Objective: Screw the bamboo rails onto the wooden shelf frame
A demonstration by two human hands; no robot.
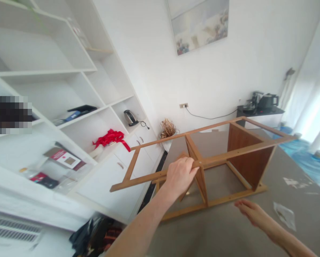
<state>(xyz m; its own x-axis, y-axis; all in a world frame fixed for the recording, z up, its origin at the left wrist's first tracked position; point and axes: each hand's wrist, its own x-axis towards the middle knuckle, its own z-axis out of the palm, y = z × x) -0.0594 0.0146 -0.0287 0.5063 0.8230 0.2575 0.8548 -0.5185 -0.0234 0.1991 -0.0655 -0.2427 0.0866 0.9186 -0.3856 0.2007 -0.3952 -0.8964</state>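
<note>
A wooden shelf frame (221, 157) lies on its side across the grey-brown table (216, 228). Its long rails run from lower left to upper right, and a solid brown panel (249, 155) spans it at the right end. My left hand (181, 175) is closed around the upper front rail, where a middle crosspiece meets it. Apart from the frame, just below its lower rail, my right hand (251, 210) hovers with fingers stretched out and nothing visible in them. A small clear plastic bag (284, 215) lies on the table to the right of that hand.
White shelving (90, 82) lines the left side, holding a red ribbon (110, 138) and a kettle (130, 117). Large blue water bottles (307, 157) stand at the right. A coffee maker (252, 101) sits on a cabinet by the far wall. Part of a person (8, 115) shows at the left edge.
</note>
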